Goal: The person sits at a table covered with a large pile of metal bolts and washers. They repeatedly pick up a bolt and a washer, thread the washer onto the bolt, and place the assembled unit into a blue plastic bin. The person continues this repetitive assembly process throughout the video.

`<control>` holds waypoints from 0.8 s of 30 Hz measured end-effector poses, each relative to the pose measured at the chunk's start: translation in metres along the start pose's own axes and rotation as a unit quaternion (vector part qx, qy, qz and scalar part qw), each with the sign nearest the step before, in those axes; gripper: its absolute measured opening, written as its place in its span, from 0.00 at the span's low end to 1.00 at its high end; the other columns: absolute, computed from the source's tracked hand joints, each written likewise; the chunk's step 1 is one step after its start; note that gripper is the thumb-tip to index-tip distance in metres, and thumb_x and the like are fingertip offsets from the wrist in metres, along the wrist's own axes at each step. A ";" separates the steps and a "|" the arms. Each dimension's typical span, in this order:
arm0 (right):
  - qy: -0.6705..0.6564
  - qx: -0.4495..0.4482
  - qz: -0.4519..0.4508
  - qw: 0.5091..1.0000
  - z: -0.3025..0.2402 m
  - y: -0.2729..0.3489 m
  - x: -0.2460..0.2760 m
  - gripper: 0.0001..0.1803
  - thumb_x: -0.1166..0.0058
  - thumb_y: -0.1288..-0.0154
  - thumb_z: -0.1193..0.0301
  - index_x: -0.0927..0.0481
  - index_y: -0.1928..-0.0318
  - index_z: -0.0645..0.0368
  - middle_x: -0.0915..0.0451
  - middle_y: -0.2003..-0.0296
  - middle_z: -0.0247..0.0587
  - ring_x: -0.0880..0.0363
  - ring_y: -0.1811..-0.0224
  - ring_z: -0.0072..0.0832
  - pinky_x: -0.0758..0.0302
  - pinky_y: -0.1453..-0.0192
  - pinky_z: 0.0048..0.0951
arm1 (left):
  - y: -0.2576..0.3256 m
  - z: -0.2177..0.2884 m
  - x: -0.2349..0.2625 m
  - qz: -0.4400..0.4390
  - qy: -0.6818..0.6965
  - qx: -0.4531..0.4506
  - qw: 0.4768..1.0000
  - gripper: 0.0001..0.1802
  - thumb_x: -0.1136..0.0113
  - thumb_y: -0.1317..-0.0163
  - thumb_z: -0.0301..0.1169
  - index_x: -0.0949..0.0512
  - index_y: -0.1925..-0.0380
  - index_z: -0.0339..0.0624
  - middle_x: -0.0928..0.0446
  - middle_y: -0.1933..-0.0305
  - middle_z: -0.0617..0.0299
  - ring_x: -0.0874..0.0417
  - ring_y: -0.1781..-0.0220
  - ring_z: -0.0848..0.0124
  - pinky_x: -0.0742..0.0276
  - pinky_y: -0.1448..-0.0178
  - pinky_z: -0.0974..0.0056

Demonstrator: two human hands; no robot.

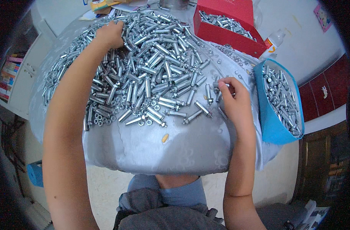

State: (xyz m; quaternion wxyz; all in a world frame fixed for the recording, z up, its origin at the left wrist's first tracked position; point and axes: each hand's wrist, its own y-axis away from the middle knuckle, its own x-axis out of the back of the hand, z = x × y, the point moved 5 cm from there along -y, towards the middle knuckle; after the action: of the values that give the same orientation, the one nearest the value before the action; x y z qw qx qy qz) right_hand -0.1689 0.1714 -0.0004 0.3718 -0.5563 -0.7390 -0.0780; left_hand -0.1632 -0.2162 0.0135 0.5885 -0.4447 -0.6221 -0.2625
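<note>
1. Head view: I see the left hand (110, 35) over the far-left part of a heap of metal bolts (155, 57). Its fingers curl down among them; I cannot tell what, if anything, they hold.
2. The right hand (236, 94) is half closed at the heap's right edge, thumb near forefinger. A bolt shows at its fingertips, but I cannot tell whether it is gripped.
3. Under both hands I have a table with a shiny silver cloth (190, 155), patterned and creased. Its bare stretch lies nearer the body than the hands, with a small yellow piece (165, 138) on it.
4. Loose nuts (100, 119) lie nearer the body than the left hand.
5. Just right of the right hand stands a blue bin (274, 132) of bolts; beyond that hand, a red box (236, 43) of more, with a plastic bottle (273, 42) beside it.
6. Around the room, I see a white cabinet (29, 74) well left of the left hand, dark red tiles (326, 86) well right of the right, and pale floor (106, 191) below.
</note>
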 end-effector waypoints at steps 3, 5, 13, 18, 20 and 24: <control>-0.001 -0.012 -0.001 1.000 0.000 0.000 -0.001 0.11 0.50 0.42 0.68 0.24 0.65 0.64 0.24 0.71 0.50 0.26 0.72 0.35 0.30 0.65 0.31 | -0.016 -0.012 -0.010 -0.057 0.049 -0.003 0.997 0.43 0.37 0.62 0.33 0.43 0.41 0.49 0.35 0.44 0.43 0.31 0.44 0.50 0.32 0.44 0.56; 0.011 -0.020 -0.005 1.000 -0.003 0.001 0.001 0.11 0.50 0.42 0.68 0.24 0.65 0.64 0.24 0.71 0.50 0.26 0.72 0.35 0.30 0.65 0.31 | -0.022 -0.025 -0.019 -0.041 0.095 -0.019 0.994 0.45 0.35 0.65 0.30 0.42 0.41 0.51 0.32 0.48 0.43 0.30 0.45 0.51 0.32 0.43 0.59; 0.003 -0.013 -0.016 1.000 -0.004 0.001 -0.003 0.11 0.50 0.41 0.68 0.24 0.65 0.64 0.23 0.71 0.49 0.26 0.71 0.34 0.30 0.65 0.31 | 0.001 -0.088 -0.028 0.033 0.381 -0.028 0.924 0.35 0.43 0.59 0.26 0.32 0.45 0.57 0.31 0.45 0.51 0.25 0.51 0.62 0.31 0.48 0.62; -0.010 -0.006 -0.014 1.000 -0.007 0.001 -0.002 0.11 0.51 0.41 0.68 0.24 0.65 0.64 0.23 0.71 0.48 0.26 0.70 0.33 0.30 0.64 0.29 | 0.018 -0.127 -0.030 0.020 0.481 0.024 0.876 0.32 0.45 0.58 0.25 0.30 0.46 0.59 0.31 0.44 0.51 0.26 0.51 0.63 0.31 0.49 0.65; -0.014 -0.004 -0.009 1.000 -0.005 0.002 -0.001 0.11 0.51 0.41 0.68 0.24 0.65 0.64 0.23 0.71 0.48 0.26 0.70 0.32 0.30 0.64 0.29 | 0.030 -0.122 -0.020 -0.013 0.512 0.052 0.857 0.32 0.44 0.57 0.26 0.29 0.46 0.58 0.31 0.44 0.52 0.26 0.52 0.66 0.31 0.49 0.66; -0.029 0.010 -0.013 0.999 -0.006 0.003 -0.002 0.11 0.51 0.41 0.68 0.24 0.65 0.64 0.23 0.71 0.48 0.26 0.71 0.31 0.30 0.64 0.28 | 0.038 -0.130 -0.011 0.031 0.421 0.013 0.906 0.26 0.40 0.56 0.29 0.26 0.51 0.46 0.26 0.52 0.55 0.25 0.55 0.71 0.32 0.48 0.67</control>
State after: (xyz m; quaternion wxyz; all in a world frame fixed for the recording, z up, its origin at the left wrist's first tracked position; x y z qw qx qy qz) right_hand -0.1636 0.1673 0.0016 0.3547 -0.5446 -0.7577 -0.0591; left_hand -0.0671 -0.3116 0.0172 0.8094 -0.3044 -0.3056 -0.3985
